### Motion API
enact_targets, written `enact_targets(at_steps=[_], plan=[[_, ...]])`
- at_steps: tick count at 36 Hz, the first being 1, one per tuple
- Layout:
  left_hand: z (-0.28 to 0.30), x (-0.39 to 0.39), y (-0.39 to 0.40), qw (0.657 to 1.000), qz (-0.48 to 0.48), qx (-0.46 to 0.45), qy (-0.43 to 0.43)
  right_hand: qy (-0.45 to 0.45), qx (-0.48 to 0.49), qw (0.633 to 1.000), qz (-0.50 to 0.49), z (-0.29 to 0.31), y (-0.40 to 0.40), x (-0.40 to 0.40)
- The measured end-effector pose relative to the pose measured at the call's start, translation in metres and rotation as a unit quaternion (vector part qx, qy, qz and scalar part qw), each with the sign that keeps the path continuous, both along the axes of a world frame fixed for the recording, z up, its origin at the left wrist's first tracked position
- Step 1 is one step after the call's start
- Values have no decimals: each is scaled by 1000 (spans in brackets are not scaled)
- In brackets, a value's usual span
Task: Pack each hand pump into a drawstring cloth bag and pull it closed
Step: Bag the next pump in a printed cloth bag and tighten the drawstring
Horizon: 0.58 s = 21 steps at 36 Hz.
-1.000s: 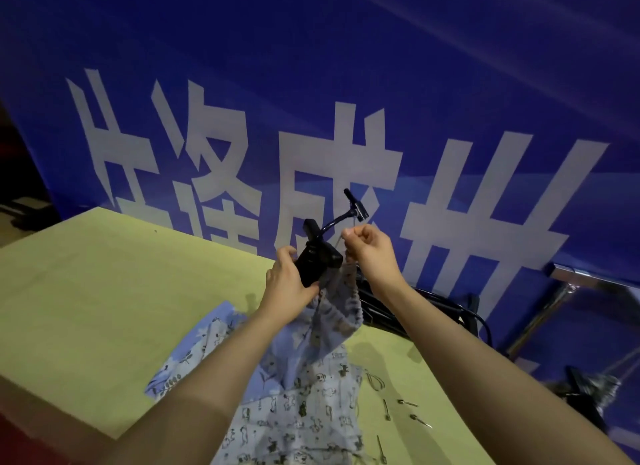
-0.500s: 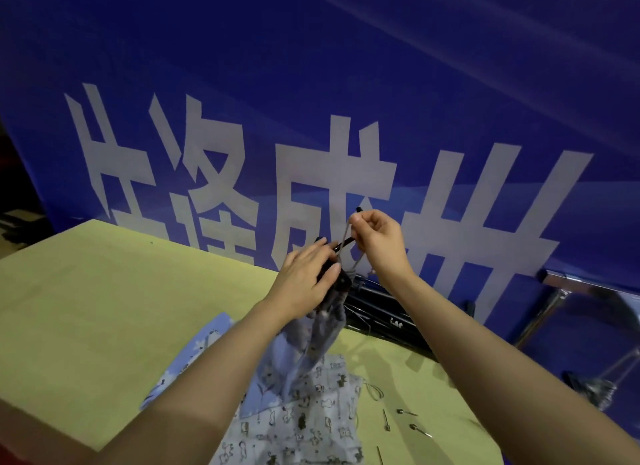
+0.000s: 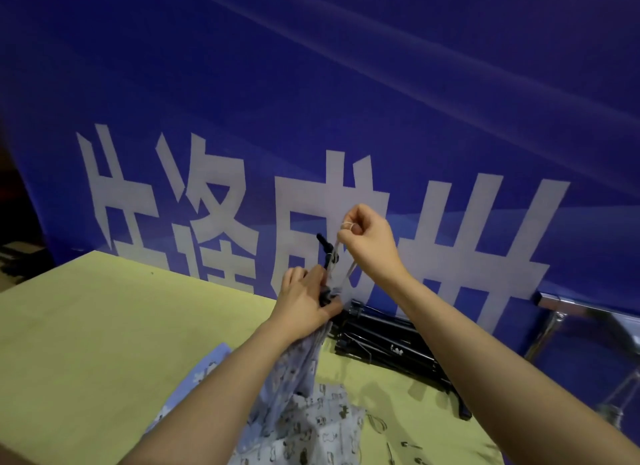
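A light blue patterned drawstring bag (image 3: 294, 367) hangs upright over the yellow table (image 3: 121, 333). My left hand (image 3: 304, 305) grips the gathered neck of the bag. A black hand pump (image 3: 325, 253) is inside it, and only its thin black top pokes out above my fingers. My right hand (image 3: 367, 239) is raised above and to the right, pinching the pale drawstring (image 3: 346, 270), which runs taut down to the bag's neck.
More patterned cloth bags (image 3: 322, 433) lie in a heap at the near table edge. Several black pumps (image 3: 391, 347) lie stacked at the back right beside small metal needles (image 3: 408, 447). A blue banner (image 3: 311, 118) stands behind. A metal stand (image 3: 568, 312) is at right.
My left hand slid down and closed round the bag's neck as the pump sank in. My right hand rose up and right, drawing the string longer and tighter.
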<state>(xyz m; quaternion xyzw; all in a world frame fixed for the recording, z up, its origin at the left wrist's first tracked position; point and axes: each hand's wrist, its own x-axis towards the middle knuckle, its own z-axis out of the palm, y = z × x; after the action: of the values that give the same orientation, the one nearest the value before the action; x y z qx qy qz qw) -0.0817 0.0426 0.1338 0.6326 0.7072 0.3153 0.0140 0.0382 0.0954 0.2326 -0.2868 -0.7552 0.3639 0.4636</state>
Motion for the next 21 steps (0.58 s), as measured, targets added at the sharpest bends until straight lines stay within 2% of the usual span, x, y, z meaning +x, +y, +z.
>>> enact_targets(at_steps=[3, 7, 12, 15, 21], plan=[[0, -2, 0, 999, 17, 23, 19, -46, 40, 998, -9, 3, 0, 2], [3, -4, 0, 998, 18, 22, 63, -48, 116, 991, -48, 4, 2, 3], [5, -1, 2, 998, 53, 16, -3, -40, 164, 984, -59, 1, 3, 0], [5, 2, 3, 996, 81, 17, 38, -65, 201, 976, -58, 1, 6, -1], [12, 2, 0, 990, 104, -14, 90, -7, 214, 974, -69, -5, 2, -4]])
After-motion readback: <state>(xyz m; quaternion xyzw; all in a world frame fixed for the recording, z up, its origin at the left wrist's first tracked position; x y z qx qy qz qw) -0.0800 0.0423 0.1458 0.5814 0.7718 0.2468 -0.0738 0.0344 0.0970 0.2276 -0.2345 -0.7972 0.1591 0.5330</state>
